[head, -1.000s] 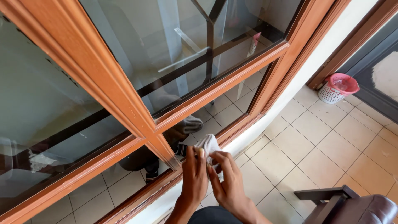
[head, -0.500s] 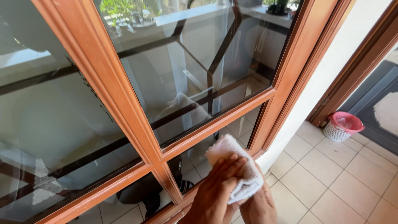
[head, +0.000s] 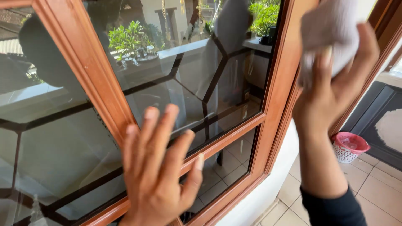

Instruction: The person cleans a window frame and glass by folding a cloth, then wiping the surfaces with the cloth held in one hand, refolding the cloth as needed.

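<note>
A wooden-framed window [head: 276, 83] with dark lattice bars behind the glass fills the view. My left hand [head: 159, 167] is spread flat with fingers apart, resting against the glass and the lower wooden crossbar. My right hand [head: 335, 88] is raised at the upper right, beside the window's right upright, and grips a crumpled white cloth [head: 331, 29]. The cloth sits high, in front of the frame's right side. A dark sleeve covers my right forearm.
A pink and white basket [head: 349, 146] stands on the light tiled floor [head: 377, 188] at the right, next to a dark door. A white wall strip runs below the window. The glass reflects plants and a silhouette.
Both hands were together low at the window holding the cloth. Now my right hand has lifted the cloth up to the right, and my left hand has let go and spread on the glass.
</note>
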